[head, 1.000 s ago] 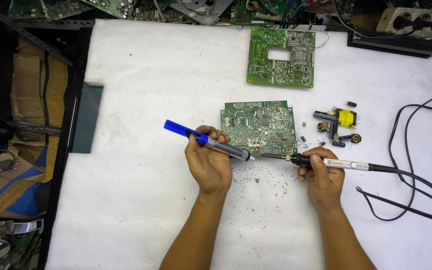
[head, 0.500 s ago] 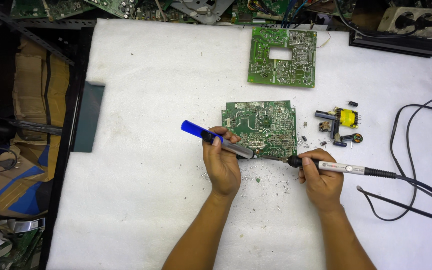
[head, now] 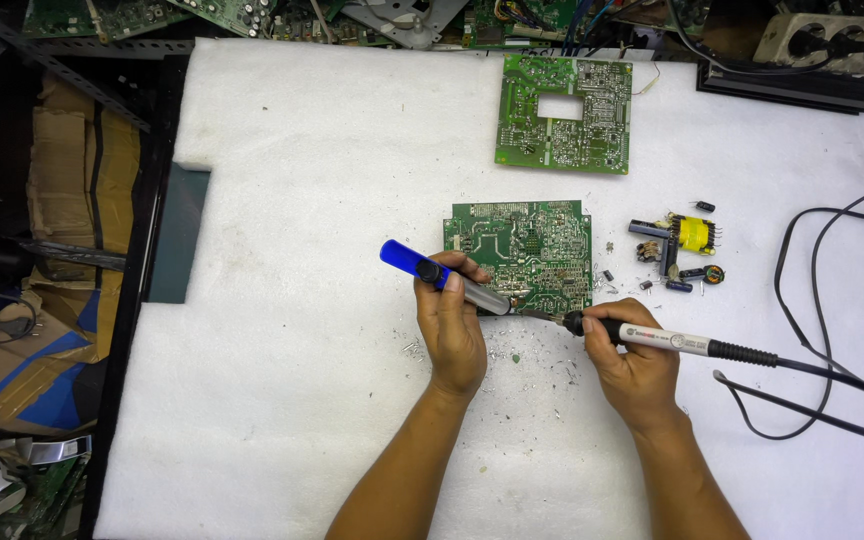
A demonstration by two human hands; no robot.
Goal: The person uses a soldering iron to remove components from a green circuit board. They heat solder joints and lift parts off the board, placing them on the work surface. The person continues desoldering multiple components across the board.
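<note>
A green circuit board point(head: 522, 245) lies solder side up in the middle of the white padded table point(head: 302, 200). My left hand point(head: 452, 325) grips a blue and grey desoldering pump point(head: 442, 277), its tip at the board's lower edge. My right hand point(head: 637, 365) holds a soldering iron point(head: 672, 342) with a white handle and black grip; its metal tip reaches left to the same spot on the board. Both tools meet near the board's bottom edge.
A second green board point(head: 564, 112) with a square cut-out lies farther back. Removed parts, among them a yellow transformer point(head: 694, 234), sit right of the near board. Solder bits point(head: 512, 355) litter the pad. Black cables point(head: 812, 300) loop at right. Scrap boards pile at the far edge.
My left hand and the pump have shifted right toward the board's lower edge, and the iron's tip has closed in on the same point.
</note>
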